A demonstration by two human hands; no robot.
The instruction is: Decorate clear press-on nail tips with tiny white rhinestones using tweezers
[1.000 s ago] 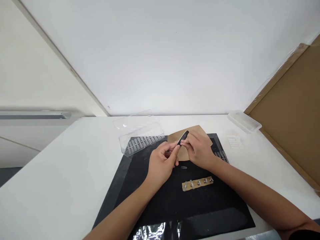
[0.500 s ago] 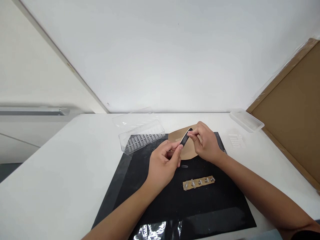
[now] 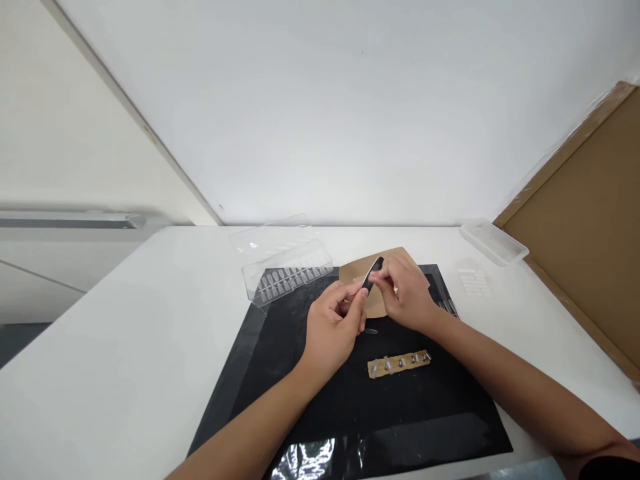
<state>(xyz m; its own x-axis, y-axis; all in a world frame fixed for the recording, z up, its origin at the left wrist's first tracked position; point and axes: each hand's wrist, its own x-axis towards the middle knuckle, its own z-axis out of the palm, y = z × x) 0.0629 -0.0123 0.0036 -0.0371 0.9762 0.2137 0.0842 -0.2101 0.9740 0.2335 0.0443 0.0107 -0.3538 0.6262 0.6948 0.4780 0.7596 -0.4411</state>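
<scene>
My left hand [image 3: 334,323] pinches the lower end of a slim black nail file [image 3: 373,272] with a pale edge, held tilted above the mat. The fingers of my right hand [image 3: 404,293] are pressed together against the file's upper part; whether they also hold something small cannot be made out. Beneath the hands lies a brown paper piece [image 3: 377,309]. A small clear nail tip [image 3: 371,331] rests on the black mat [image 3: 350,407] just below my left fingertips. Nearer to me, a cardboard strip [image 3: 399,364] carries several small clear pieces on metal-looking mounts.
A clear case of nail tips [image 3: 287,280] sits at the mat's back left, its transparent lid [image 3: 270,233] behind it. At the back right are a translucent tray [image 3: 494,243], a sheet of small white marks [image 3: 474,283] and a brown cardboard panel [image 3: 580,227].
My right hand has shifted slightly down and left along the file. The view has moved a little, and metal-looking sticks now show beside my right wrist.
</scene>
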